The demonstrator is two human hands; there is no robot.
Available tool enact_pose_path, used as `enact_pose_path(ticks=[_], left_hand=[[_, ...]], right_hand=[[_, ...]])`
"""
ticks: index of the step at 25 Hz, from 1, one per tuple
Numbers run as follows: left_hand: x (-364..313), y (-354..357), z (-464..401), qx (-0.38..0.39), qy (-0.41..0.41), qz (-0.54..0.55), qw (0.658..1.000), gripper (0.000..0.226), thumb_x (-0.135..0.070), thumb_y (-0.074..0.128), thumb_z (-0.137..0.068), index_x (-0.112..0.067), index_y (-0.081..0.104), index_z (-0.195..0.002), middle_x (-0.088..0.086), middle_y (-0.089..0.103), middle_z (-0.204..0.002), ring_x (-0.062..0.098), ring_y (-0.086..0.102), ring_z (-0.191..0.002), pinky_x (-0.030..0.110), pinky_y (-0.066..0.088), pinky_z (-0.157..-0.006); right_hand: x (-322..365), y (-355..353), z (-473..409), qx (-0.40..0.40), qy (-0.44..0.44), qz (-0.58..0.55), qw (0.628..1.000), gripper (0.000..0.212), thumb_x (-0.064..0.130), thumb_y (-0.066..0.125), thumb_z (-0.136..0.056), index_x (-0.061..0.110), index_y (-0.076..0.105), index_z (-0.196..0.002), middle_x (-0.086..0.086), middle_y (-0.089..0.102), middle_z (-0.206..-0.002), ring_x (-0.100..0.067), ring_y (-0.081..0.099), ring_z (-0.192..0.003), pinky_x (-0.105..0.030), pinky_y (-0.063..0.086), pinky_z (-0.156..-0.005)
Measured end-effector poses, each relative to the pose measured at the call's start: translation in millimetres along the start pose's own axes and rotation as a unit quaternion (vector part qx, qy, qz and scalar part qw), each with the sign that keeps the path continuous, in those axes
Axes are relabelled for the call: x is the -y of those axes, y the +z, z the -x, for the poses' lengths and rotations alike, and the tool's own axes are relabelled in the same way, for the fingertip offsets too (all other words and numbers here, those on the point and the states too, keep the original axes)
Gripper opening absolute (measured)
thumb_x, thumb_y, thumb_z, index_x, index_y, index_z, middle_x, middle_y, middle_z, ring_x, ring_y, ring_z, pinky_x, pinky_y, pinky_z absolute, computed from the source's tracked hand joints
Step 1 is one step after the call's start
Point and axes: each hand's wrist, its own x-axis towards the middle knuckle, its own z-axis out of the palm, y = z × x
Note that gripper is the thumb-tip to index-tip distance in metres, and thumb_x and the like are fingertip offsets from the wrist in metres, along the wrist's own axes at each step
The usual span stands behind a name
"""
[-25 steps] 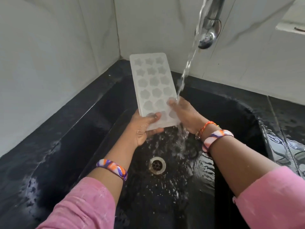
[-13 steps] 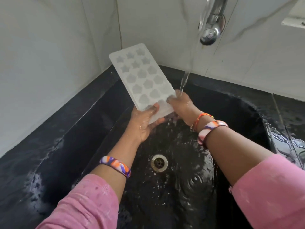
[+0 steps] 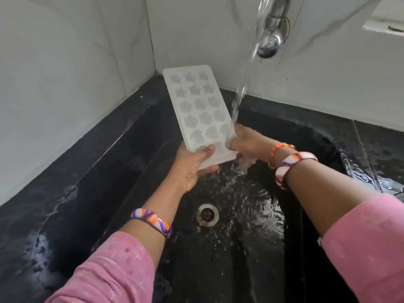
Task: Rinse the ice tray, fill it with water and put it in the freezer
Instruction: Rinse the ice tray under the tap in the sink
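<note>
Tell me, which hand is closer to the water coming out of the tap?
Right. The right hand sits under the water stream, getting splashed. The left hand grips the ice tray's near end, off to the stream's left.

Two bare forearms, both in pink sleeves pushed up short of the wrists; fabric looks slightly mottled, faint paler pattern, a few dark spots on the left one. Left wrist: one chunky bangle, glossy, swirled purple/orange/white. Right wrist: matching swirled bangle, more white and pink showing, plus a thin orange-red thread band just ahead of it, toward the hand. Left hand and right hand bare, no rings or gloves visible; the right is wet, partly blurred by running water. Right sleeve has a small seam or notch at the cuff edge.
</note>
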Motion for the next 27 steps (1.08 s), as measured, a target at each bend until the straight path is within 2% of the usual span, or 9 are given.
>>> enact_pose_path(ticks=[2,6,8,11,16,19,23,25,27], left_hand=[[2,3,1,0.019,-0.004,-0.002,1.0,0.032,-0.003,0.063,-0.085,-0.021,0.052,-0.11,-0.001,0.064,-0.099,0.018,0.064,-0.086,0.022,0.055,-0.045],[-7,-5,-1,0.021,-0.007,-0.031,0.999,0.039,-0.011,0.066,-0.084,-0.019,0.051,-0.119,0.001,0.065,-0.099,0.017,0.069,-0.08,0.024,0.056,-0.044],[-12,-9,0,0.023,-0.035,-0.113,0.993,0.044,-0.019,0.069,-0.083,-0.019,0.05,-0.123,0.002,0.068,-0.097,0.015,0.072,-0.066,0.024,0.055,-0.042],[-13,-9,3,0.066,-0.097,-0.073,0.99,0.038,-0.007,0.061,-0.088,-0.022,0.05,-0.121,0.005,0.066,-0.104,0.018,0.072,-0.072,0.025,0.056,-0.044],[-13,-3,-3,0.051,-0.069,0.016,0.996,0.053,0.014,0.05,-0.086,-0.023,0.046,-0.123,0.004,0.058,-0.112,0.025,0.063,-0.092,0.032,0.059,-0.049],[-8,3,-1,0.056,-0.067,0.003,0.996,0.057,0.012,0.051,-0.086,-0.022,0.043,-0.132,0.006,0.057,-0.12,0.024,0.063,-0.093,0.033,0.059,-0.049],[-2,5,1,0.054,-0.072,-0.021,0.996,0.06,0.01,0.053,-0.087,-0.024,0.04,-0.135,0.011,0.052,-0.133,0.027,0.065,-0.093,0.034,0.06,-0.049],[-1,6,1,0.039,-0.071,-0.019,0.997,0.057,0.01,0.053,-0.087,-0.023,0.041,-0.132,0.01,0.052,-0.133,0.026,0.064,-0.093,0.036,0.06,-0.05],[-1,7,2,0.048,-0.074,-0.01,0.996,0.05,0.011,0.053,-0.087,-0.025,0.047,-0.122,0.008,0.056,-0.125,0.022,0.065,-0.09,0.037,0.061,-0.054]], right_hand=[[7,-6,-5,-0.043,-0.012,0.046,0.998,0.03,0.011,0.051,-0.088,0.01,0.047,-0.117,-0.006,0.061,-0.091,-0.017,0.059,-0.06,-0.027,0.049,-0.046],[8,6,-5,-0.027,0.01,-0.087,0.996,0.01,0.006,0.047,-0.09,0.011,0.049,-0.099,-0.004,0.052,-0.069,-0.01,0.047,-0.036,-0.018,0.036,-0.031],[5,7,-8,-0.065,-0.004,-0.109,0.992,0.016,0.002,0.046,-0.09,0.015,0.054,-0.088,-0.003,0.055,-0.074,-0.017,0.055,-0.057,-0.024,0.046,-0.044],[6,6,-7,-0.11,-0.013,-0.087,0.99,0.026,-0.002,0.041,-0.088,0.012,0.055,-0.105,-0.005,0.057,-0.095,-0.025,0.055,-0.088,-0.037,0.047,-0.071],[-6,6,2,-0.043,-0.053,-0.21,0.975,0.069,0.015,0.049,-0.087,0.029,0.017,-0.146,-0.01,0.057,-0.114,-0.038,0.06,-0.103,-0.05,0.053,-0.087],[-2,2,-3,-0.082,-0.075,-0.022,0.994,0.081,0.023,0.057,-0.085,0.028,0.008,-0.149,-0.004,0.053,-0.126,-0.024,0.055,-0.108,-0.036,0.044,-0.098],[-3,8,-9,-0.09,-0.087,0.048,0.991,0.1,0.031,0.063,-0.071,0.038,-0.001,-0.147,-0.008,0.043,-0.139,-0.031,0.049,-0.122,-0.042,0.047,-0.098],[-4,2,-8,-0.021,-0.066,0.099,0.993,0.103,0.034,0.064,-0.074,0.038,-0.009,-0.147,-0.005,0.046,-0.133,-0.027,0.052,-0.115,-0.041,0.047,-0.098],[0,-4,-12,-0.058,-0.06,0.143,0.986,0.104,0.033,0.065,-0.071,0.036,-0.005,-0.148,-0.004,0.052,-0.125,-0.027,0.056,-0.108,-0.045,0.048,-0.096]])
